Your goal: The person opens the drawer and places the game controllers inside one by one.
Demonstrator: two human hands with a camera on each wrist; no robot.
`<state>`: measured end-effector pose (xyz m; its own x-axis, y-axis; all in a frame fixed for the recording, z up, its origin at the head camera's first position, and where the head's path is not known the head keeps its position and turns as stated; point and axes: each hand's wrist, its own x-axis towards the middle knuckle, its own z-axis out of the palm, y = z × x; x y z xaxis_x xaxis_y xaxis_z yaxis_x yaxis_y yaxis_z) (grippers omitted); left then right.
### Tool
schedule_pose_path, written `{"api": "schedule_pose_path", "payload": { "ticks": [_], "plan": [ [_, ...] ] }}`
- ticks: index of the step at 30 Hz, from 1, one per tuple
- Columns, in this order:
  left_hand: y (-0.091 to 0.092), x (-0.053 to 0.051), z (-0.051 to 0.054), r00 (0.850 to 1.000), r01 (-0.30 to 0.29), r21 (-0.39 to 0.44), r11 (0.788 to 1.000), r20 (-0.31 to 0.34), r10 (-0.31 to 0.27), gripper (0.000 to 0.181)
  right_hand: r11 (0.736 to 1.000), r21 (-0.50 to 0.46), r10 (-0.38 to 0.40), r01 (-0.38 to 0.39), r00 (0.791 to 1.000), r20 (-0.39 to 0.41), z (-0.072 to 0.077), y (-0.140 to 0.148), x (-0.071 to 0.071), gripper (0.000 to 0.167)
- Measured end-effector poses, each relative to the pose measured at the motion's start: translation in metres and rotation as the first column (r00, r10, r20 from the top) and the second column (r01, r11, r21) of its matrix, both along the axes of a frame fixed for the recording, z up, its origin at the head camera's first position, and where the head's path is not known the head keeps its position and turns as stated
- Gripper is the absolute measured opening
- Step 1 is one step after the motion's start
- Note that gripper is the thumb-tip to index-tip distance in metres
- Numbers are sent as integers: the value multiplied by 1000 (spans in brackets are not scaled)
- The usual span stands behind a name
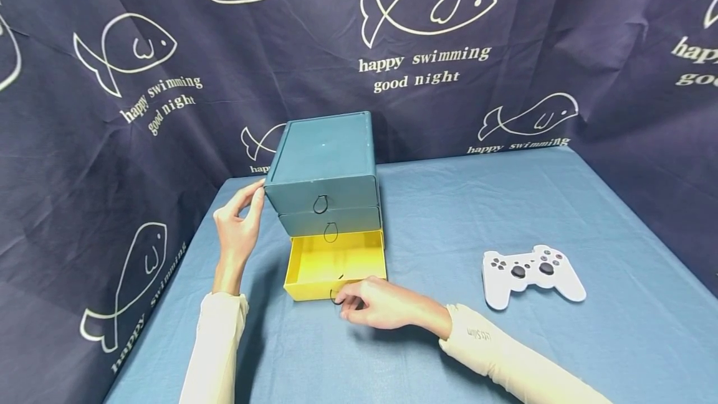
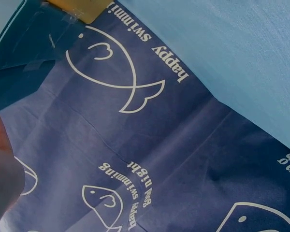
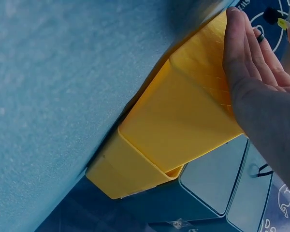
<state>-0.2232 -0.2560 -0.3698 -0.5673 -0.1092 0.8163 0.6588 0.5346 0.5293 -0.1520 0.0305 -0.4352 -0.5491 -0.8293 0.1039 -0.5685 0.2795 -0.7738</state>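
Observation:
A teal drawer cabinet (image 1: 322, 151) stands at the back of the table, with two teal drawers pushed in and a yellow drawer (image 1: 336, 260) pulled out at the bottom. My left hand (image 1: 240, 220) touches the cabinet's front left top corner with fingers and thumb; only part of this hand (image 2: 2, 169) shows in the left wrist view. At the yellow drawer's front, my right hand (image 1: 381, 304) has its fingers at the black pull loop (image 1: 335, 297). In the right wrist view, a dark loop (image 3: 259, 36) lies against a finger of that hand.
A white game controller (image 1: 533, 273) lies on the blue tablecloth (image 1: 437, 229) to the right. Dark blue cloth (image 1: 314, 48) with white fish drawings hangs behind and at both sides. Black loops (image 1: 320, 204) hang on the upper drawers.

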Motion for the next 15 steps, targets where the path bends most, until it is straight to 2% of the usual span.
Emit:
{"api": "schedule_pose_path", "payload": {
  "ticks": [15],
  "plan": [
    [2,0,0,1000,-13,15,1000,7,12,23,1000,25,5,-6,999,33,-1,-1,9,23]
  ]
}}
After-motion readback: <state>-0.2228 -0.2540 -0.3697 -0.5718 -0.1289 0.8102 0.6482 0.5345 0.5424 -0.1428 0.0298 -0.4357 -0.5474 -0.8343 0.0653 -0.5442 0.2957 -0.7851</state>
